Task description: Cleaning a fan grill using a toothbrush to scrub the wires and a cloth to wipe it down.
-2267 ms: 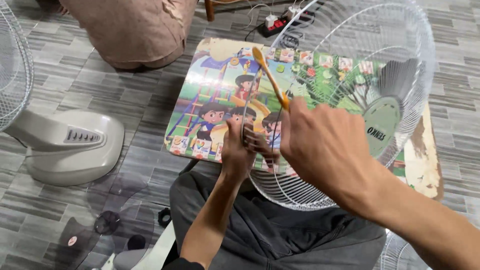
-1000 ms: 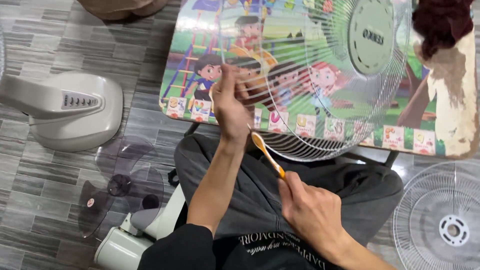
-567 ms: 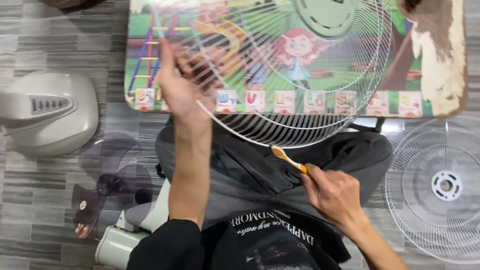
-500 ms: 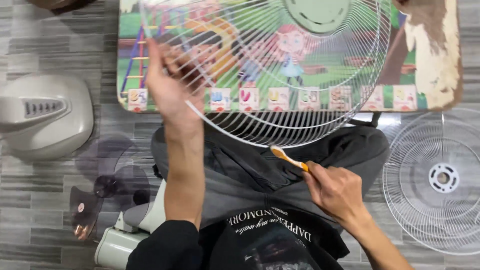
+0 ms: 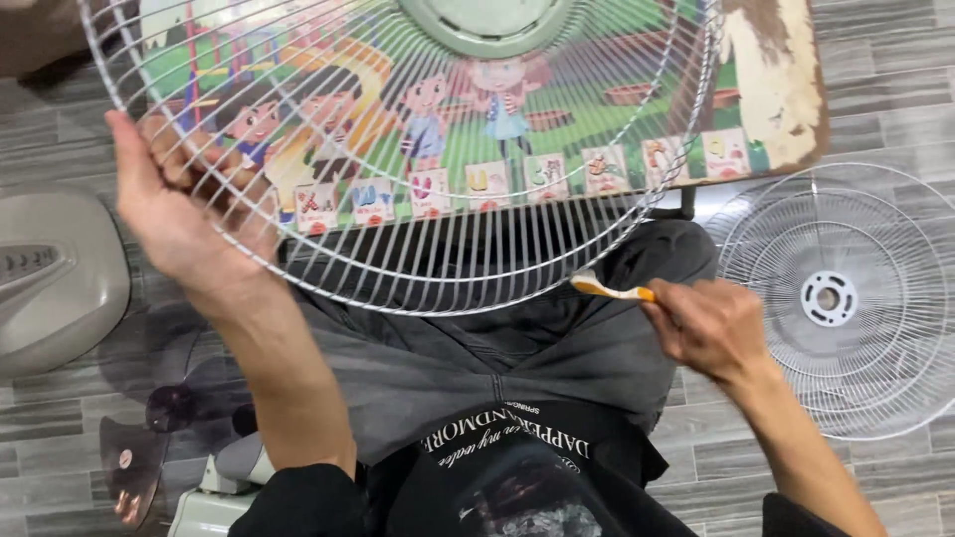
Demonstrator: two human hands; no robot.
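Note:
My left hand grips the left rim of a white wire fan grille, holding it up over my lap and over a low table with a colourful cartoon top. A pale green round cap sits at the grille's centre, at the top edge of the view. In my right hand is an orange-handled toothbrush. Its bristle head touches the lower right rim of the grille.
A second white fan grille lies flat on the grey tiled floor at the right. A white fan base stands at the left. Translucent dark fan blades and a fan motor housing lie at the lower left.
The view has shifted right and down. My left hand has swung the grille's rim out to the left, and the toothbrush has moved along the rim toward the right.

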